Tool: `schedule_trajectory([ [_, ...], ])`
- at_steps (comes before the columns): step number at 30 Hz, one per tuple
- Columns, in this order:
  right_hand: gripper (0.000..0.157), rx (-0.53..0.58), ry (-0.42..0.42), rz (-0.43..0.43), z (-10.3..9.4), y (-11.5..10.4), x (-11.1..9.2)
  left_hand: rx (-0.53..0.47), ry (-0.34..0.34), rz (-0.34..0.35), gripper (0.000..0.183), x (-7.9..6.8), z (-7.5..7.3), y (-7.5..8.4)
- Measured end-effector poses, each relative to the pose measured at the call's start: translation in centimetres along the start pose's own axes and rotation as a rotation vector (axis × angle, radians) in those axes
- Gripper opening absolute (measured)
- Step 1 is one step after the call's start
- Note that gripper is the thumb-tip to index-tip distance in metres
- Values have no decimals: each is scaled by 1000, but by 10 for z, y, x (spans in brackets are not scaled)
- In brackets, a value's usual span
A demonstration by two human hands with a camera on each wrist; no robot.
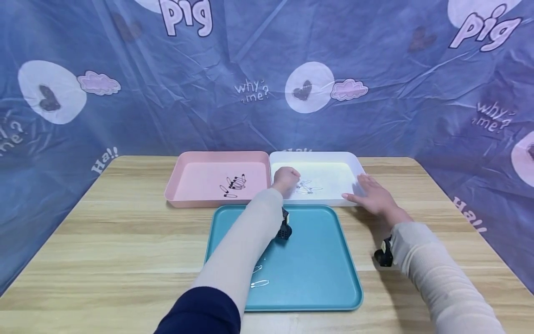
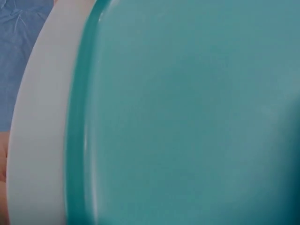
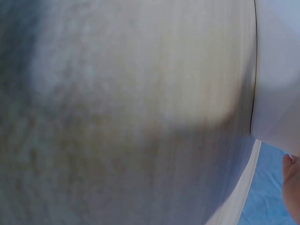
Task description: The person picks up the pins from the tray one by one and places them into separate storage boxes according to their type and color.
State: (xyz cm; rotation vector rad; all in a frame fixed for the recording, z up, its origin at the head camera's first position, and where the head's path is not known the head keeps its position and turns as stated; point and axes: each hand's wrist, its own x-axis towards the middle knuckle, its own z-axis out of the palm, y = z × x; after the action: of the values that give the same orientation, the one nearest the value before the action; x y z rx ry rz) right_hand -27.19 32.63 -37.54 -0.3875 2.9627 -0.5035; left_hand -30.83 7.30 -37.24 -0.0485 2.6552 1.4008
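My left hand (image 1: 286, 180) is over the left part of a white tray (image 1: 329, 201), its fingers folded in. Several silver safety pins (image 1: 307, 188) lie in that tray right beside it. I cannot tell whether its hidden fingertips pinch one. At the tray's right front corner is my right hand (image 1: 375, 197), thumb and fingers spread, fingertips at the rim. A teal tray (image 1: 313, 260) sits nearer me under my left forearm, with silver safety pins (image 1: 260, 283) partly hidden by the sleeve. In the left wrist view, the teal tray (image 2: 187, 112) fills most of the picture.
Left of the white tray stands a pink tray (image 1: 200, 183) with several black safety pins (image 1: 236, 182). All three trays are on a wooden table (image 1: 104, 232). A blue printed cloth (image 1: 187, 93) hangs behind it.
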Motion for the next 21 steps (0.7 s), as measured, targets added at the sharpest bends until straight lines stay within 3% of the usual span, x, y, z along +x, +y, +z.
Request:
schedule_trajectory([
  [4, 94, 1, -7, 2, 0, 1, 1, -3, -16, 14, 16, -6, -6, 0],
  [10, 94, -11, -9, -3, -1, 3, 4, -92, -44, 25, 17, -19, -17, 4],
  [21, 96, -22, -25, -4, 0, 4, 5, -181, -166, -2, 23, -44, -38, 2],
])
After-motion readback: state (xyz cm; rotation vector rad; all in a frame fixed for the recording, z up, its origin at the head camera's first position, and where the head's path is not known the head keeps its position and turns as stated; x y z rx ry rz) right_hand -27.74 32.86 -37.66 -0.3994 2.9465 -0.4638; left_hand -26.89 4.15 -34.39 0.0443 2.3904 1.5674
